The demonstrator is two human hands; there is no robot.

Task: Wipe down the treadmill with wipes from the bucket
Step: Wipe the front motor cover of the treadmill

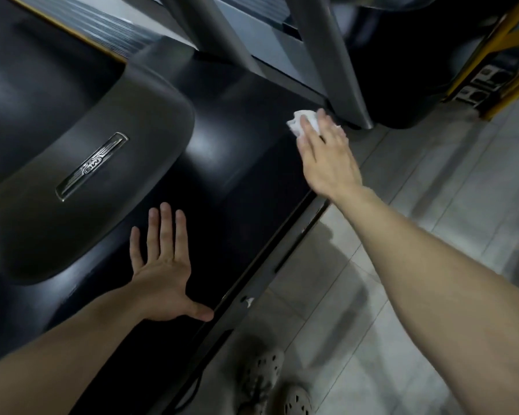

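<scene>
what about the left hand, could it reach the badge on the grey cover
Probably yes. The left hand lies flat and empty beside the cover; the badge sits bare up-left of its fingers, with nothing between them.

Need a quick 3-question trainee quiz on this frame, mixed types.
1. True or false: the left hand holds the wipe.
2. The right hand presses the wipe on: A) the floor B) the black panel C) the yellow frame.
3. Fill in: the left hand lies flat on the black panel, fingers ____.

Key: 1 false; 2 B; 3 spread.
</scene>
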